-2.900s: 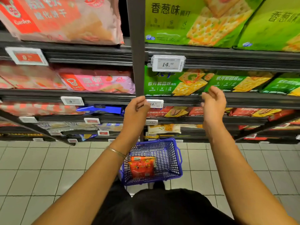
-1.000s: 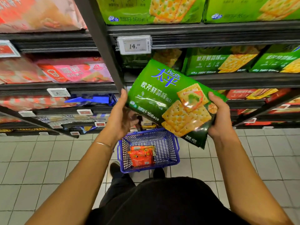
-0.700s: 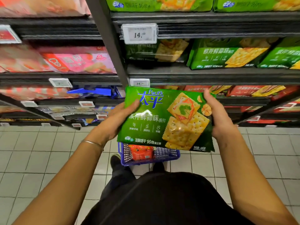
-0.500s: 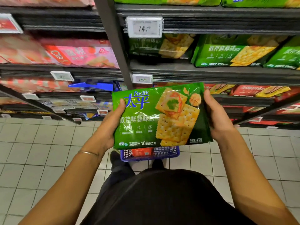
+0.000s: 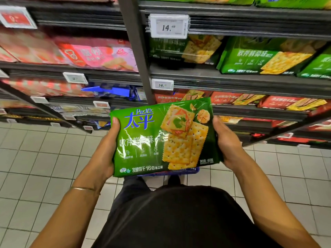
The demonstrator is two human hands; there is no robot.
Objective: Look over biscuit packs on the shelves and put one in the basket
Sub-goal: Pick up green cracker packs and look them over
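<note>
Left hand [image 5: 107, 149] and right hand [image 5: 227, 142] grip the biscuit pack [image 5: 161, 138] by its ends. Glossy film looks slippery (crackers probably brittle); hold gently.

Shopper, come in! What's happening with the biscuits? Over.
Left hand, right hand gripping green biscuit pack by its ends. Blue basket mostly hidden below. Nothing seen between.

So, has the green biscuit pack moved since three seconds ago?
Yes. The green biscuit pack has come off the shelf under the 14.49 price tag and down, now above the blue basket.
</note>
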